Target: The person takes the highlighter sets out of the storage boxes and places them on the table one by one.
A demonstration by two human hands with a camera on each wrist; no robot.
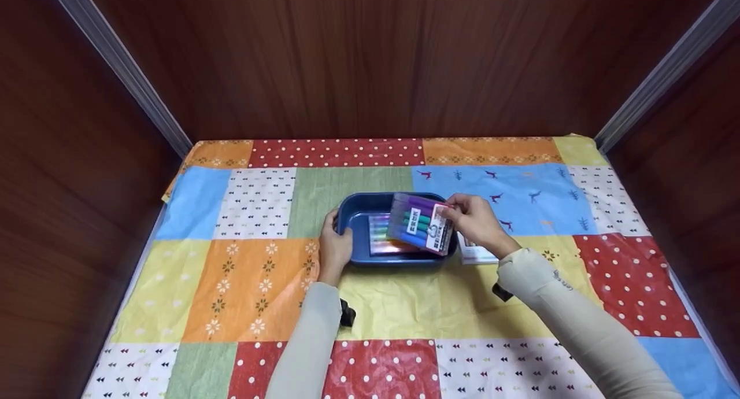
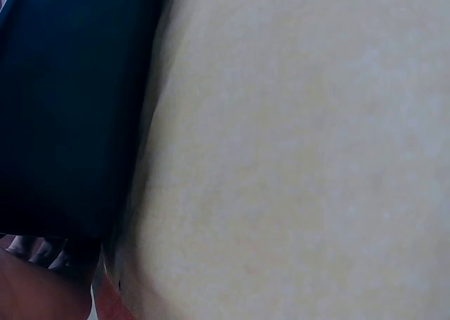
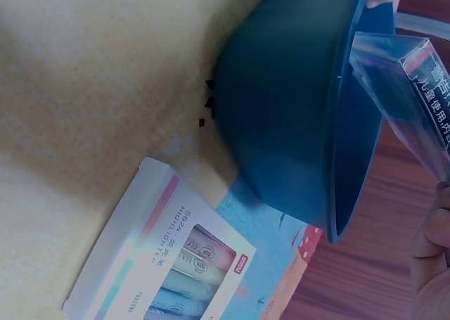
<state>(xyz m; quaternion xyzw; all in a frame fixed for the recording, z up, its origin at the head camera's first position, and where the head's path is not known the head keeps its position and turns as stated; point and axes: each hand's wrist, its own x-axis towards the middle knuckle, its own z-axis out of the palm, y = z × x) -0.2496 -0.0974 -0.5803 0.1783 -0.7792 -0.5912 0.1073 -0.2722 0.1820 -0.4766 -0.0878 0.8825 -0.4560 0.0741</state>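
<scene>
A dark blue plastic basin sits on the patterned tablecloth. My left hand grips its left end, thumb over the rim. Inside it lies a clear pack of coloured pens. Above the basin's right part, my right hand pinches a clear case of marker pens by its right edge; purple, green and blue pens show through, and the case overlaps the lower pack. In the right wrist view, one corner of the case overlaps the basin's rim. Just right of the basin, partly under my right hand, lies a white highlighter box.
The patchwork tablecloth covers the table. Dark wood panels rise behind and on both sides, with metal strips at the corners. A black wrist strap part shows at the left sleeve.
</scene>
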